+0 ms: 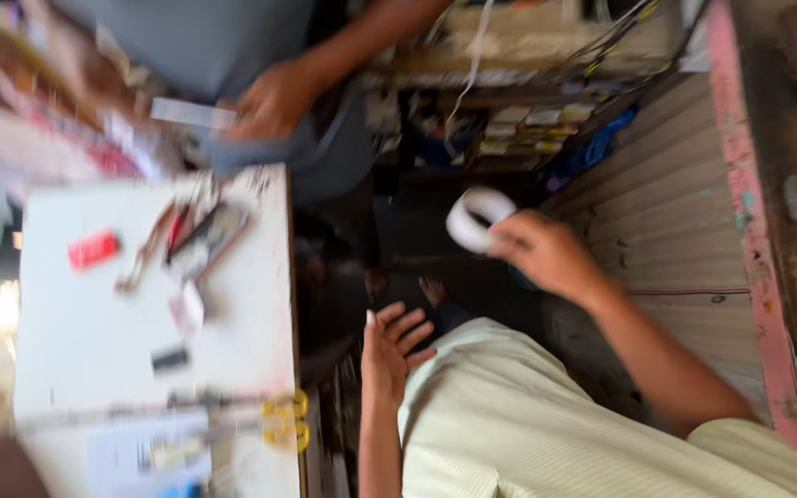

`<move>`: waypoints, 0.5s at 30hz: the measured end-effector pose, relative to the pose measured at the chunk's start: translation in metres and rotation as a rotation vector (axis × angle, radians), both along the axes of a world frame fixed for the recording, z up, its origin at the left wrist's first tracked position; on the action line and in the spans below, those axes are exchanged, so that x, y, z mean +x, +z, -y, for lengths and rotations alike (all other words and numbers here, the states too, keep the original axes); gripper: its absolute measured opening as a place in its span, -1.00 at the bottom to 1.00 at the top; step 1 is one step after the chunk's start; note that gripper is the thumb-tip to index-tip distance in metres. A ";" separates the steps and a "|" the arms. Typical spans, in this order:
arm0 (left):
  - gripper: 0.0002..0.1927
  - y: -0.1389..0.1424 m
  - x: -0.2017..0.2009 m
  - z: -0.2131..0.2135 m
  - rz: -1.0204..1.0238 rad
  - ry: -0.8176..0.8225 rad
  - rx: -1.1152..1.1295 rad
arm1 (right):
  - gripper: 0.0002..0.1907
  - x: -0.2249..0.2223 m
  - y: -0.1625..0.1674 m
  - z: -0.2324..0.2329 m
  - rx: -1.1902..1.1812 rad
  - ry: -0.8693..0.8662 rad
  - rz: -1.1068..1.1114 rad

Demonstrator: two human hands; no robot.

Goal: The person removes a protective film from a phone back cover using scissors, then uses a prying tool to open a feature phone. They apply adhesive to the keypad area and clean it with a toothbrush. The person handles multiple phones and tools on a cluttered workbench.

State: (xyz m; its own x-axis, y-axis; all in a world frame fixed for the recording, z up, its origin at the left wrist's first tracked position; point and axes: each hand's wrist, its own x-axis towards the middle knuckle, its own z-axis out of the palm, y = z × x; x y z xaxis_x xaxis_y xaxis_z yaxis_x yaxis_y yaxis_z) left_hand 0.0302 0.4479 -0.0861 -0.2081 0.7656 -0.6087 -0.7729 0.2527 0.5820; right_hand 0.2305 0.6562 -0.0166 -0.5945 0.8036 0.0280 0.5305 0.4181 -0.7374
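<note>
My right hand (546, 254) is raised over the dark floor and grips a white ring-shaped roll (474, 219) at its fingertips. My left hand (394, 343) hangs lower, beside the white table's edge (280, 304), with its fingers spread and nothing in it. My pale green striped shirt (528, 424) fills the lower middle of the view. The picture is blurred by motion.
Another person in a grey shirt stands at the top, and their hand (274, 97) holds a flat white strip (191, 112). The table carries a red block (94, 249), blurred tools (191, 240) and yellow-handled scissors (285, 420). A corrugated wall (675, 221) and cluttered shelves (518, 120) lie beyond.
</note>
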 end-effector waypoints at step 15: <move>-0.40 -0.017 0.000 -0.110 -0.091 0.179 -0.311 | -0.72 0.090 0.087 -0.345 0.967 -0.483 -0.021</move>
State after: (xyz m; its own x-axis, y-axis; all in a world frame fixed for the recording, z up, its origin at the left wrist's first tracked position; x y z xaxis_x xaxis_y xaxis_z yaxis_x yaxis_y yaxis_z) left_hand 0.0303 0.5578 -0.1032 -0.3862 0.4935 -0.7793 -0.7696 0.2933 0.5671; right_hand 0.3209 1.0014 0.0707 -0.2126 0.5846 0.7830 0.7867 0.5777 -0.2178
